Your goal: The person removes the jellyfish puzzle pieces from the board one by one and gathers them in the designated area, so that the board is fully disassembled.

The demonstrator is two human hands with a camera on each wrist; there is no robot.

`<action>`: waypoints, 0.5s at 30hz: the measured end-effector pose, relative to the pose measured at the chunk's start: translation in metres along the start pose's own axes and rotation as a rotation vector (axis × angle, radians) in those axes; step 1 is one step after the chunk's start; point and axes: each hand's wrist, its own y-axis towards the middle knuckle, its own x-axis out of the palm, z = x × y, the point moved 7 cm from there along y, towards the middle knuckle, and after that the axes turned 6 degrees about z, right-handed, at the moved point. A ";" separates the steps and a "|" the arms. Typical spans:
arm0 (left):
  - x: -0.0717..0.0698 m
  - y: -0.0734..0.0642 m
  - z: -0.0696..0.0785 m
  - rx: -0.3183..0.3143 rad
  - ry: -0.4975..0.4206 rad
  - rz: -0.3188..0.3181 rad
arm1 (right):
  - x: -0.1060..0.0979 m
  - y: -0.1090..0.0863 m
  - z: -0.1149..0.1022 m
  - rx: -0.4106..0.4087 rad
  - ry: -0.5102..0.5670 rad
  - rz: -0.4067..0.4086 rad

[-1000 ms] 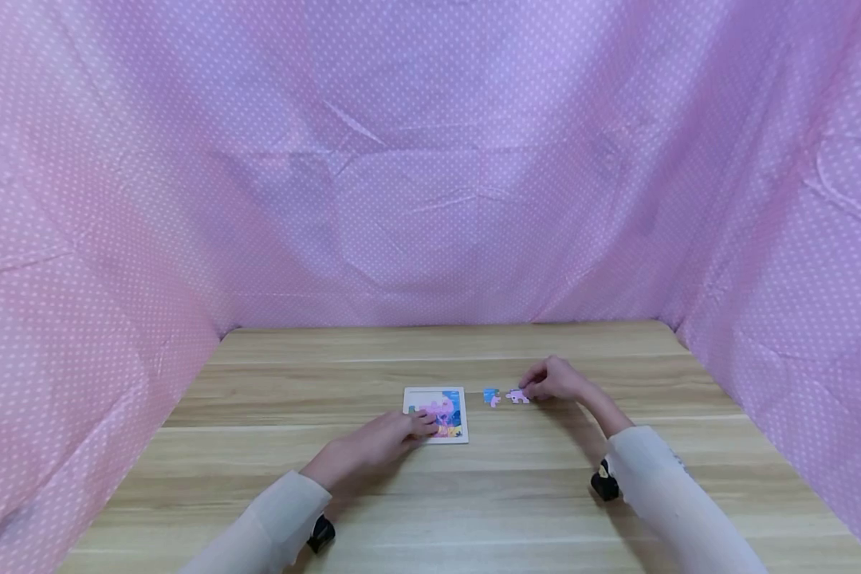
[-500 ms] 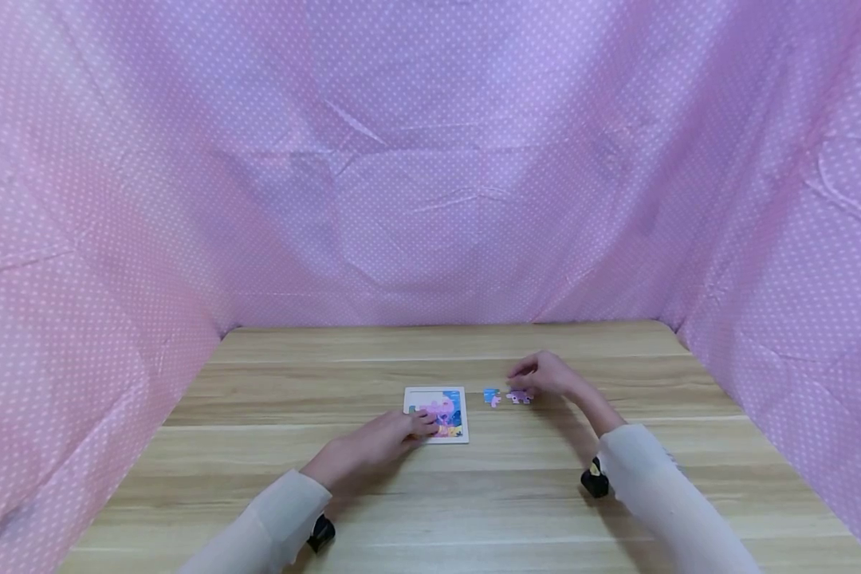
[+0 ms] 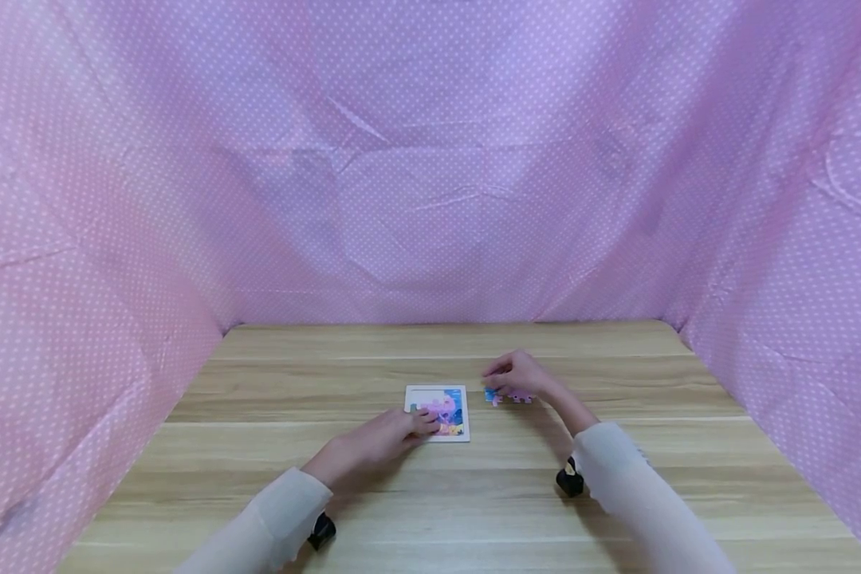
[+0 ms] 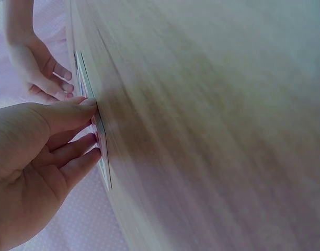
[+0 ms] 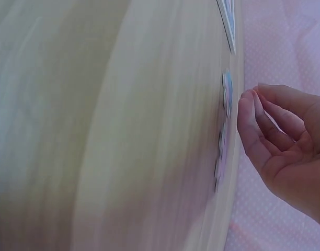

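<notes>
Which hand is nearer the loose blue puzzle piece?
Right. The right hand hovers just above the blue puzzle piece; the left hand is farther off, to the piece's left, its fingers resting on the puzzle board.

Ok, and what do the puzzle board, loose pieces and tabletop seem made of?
Puzzle board: probably card or thin wood, printed, judging by its slim, flat profile.
Loose pieces: likely similar, with printed tops and pale edges.
Tabletop: smooth, streaky woodgrain; solid wood or laminate, can't tell.
</notes>
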 end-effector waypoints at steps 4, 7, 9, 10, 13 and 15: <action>-0.001 0.000 0.001 0.005 -0.008 0.000 | 0.008 0.003 -0.005 0.009 0.018 -0.012; -0.002 0.000 0.001 -0.007 -0.018 0.000 | 0.013 0.006 -0.009 0.002 -0.003 -0.006; -0.002 -0.001 0.001 -0.012 -0.015 0.002 | 0.017 0.008 -0.013 -0.011 -0.013 -0.007; -0.002 -0.001 0.001 -0.014 -0.021 0.004 | 0.020 0.009 -0.015 -0.020 -0.013 -0.012; -0.003 -0.001 0.001 -0.014 -0.029 0.009 | 0.026 0.010 -0.020 -0.038 -0.006 -0.027; -0.003 -0.001 0.001 -0.017 -0.048 0.011 | 0.030 0.012 -0.022 -0.048 -0.003 -0.034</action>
